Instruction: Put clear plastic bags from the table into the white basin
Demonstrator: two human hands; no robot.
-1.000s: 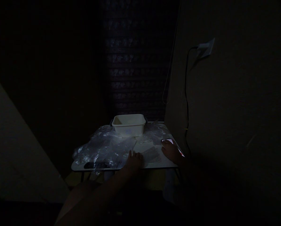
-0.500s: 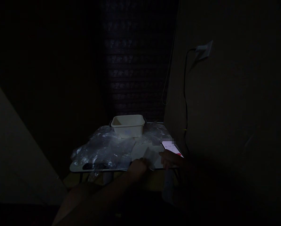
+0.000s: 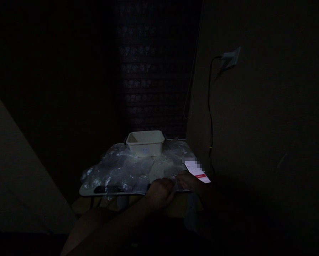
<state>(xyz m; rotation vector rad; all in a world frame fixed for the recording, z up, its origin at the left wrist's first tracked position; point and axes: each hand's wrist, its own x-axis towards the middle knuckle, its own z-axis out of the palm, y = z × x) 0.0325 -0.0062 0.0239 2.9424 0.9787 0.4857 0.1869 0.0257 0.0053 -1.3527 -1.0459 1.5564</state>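
Note:
In dim light, my left hand (image 3: 160, 192) is closed at the front edge of a small white table (image 3: 86, 190). My right hand (image 3: 187, 180) meets it from the right, fingers pinched together. Between them a clear plastic bag (image 3: 174, 180) is gripped, mostly hidden by the fingers. Just left of my hands, more clear plastic bags (image 3: 116, 167) lie in a crumpled, shiny spread. Behind them stands a white plastic basin (image 3: 146, 149) with dark handles. A lit phone (image 3: 199, 174) lies close to my right hand.
More clear plastic (image 3: 175, 147) lies right of the basin. A dark blind (image 3: 154, 78) hangs behind the table. On the right wall, a black cable (image 3: 209, 103) runs down from a plugged-in socket (image 3: 233, 57).
My right hand has moved left, closing the gap to my left hand, which has shifted slightly right. The bag between them is now bunched and mostly covered. The phone screen shows differently.

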